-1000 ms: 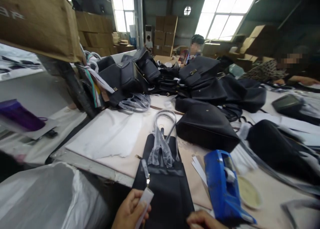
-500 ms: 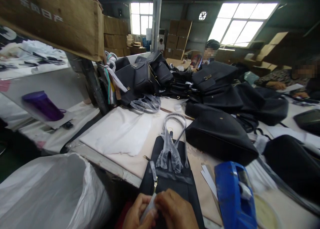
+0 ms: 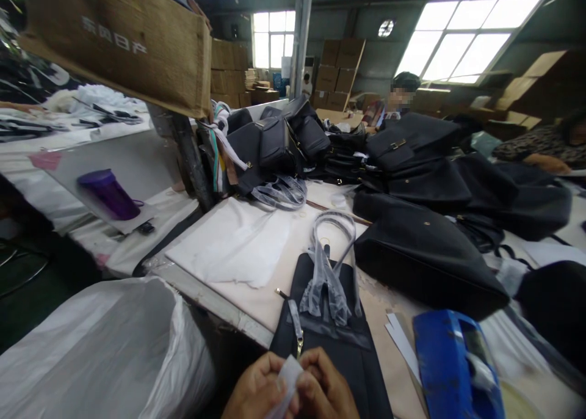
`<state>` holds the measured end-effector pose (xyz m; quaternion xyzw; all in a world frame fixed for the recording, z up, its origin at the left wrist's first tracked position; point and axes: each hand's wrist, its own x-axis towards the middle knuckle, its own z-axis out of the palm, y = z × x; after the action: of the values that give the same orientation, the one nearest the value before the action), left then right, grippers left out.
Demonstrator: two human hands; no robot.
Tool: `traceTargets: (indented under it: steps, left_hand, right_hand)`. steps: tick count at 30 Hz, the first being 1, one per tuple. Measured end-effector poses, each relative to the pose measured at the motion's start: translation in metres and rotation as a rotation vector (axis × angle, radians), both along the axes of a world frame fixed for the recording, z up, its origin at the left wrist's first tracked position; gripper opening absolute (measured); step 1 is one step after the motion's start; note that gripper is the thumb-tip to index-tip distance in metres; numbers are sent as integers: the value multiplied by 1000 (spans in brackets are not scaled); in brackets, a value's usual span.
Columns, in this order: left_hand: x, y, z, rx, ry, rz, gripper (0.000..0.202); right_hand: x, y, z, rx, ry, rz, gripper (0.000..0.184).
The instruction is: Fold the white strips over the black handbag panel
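Note:
A black bag (image 3: pixel 339 361) lies on the table's near edge, its handles (image 3: pixel 326 284) covered in clear plastic wrap. A short strap, also wrapped, runs down its left side to a gold clasp (image 3: pixel 300 344). Just below the clasp, a strip of thin whitish wrapping (image 3: pixel 289 376) is pinched between both hands. My left hand (image 3: pixel 259 388) has its fingers closed on the strip from the left. From the right, my right hand (image 3: pixel 327 385) pinches the same strip with thumb and fingertips. What lies inside the strip is hidden.
A blue tape dispenser-like holder (image 3: pixel 439 358) stands at right beside white paper strips (image 3: pixel 403 346). Black bags (image 3: pixel 425 248) are heaped behind. A large white plastic sack (image 3: pixel 178 346) gapes at lower left. A purple cup (image 3: pixel 107 193) sits farther left; a person (image 3: pixel 403 95) is across the table.
The view has turned slightly left, so things sit farther right. My fingers have shifted on the wrapping strip, and more of it shows between my hands.

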<state>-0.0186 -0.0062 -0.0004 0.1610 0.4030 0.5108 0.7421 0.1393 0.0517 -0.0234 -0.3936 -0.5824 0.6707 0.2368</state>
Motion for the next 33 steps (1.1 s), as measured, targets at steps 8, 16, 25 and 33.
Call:
traceTargets:
  steps: [8,16,25,33]
  left_hand:
    - [-4,5,9,-74,-264,15,33]
    - [-2,3,-15,20,-32,-27,75]
    - [24,-2,-19,100,443,-7,76]
    - [4,-15,1,51,249,-166,53]
  right_hand:
    - [-14,4,5,31,133,25,35]
    - [4,16,37,173,-258,7,34]
    - [-12,22,49,239,-259,145,12]
    - [-10,26,42,186,-127,131,15]
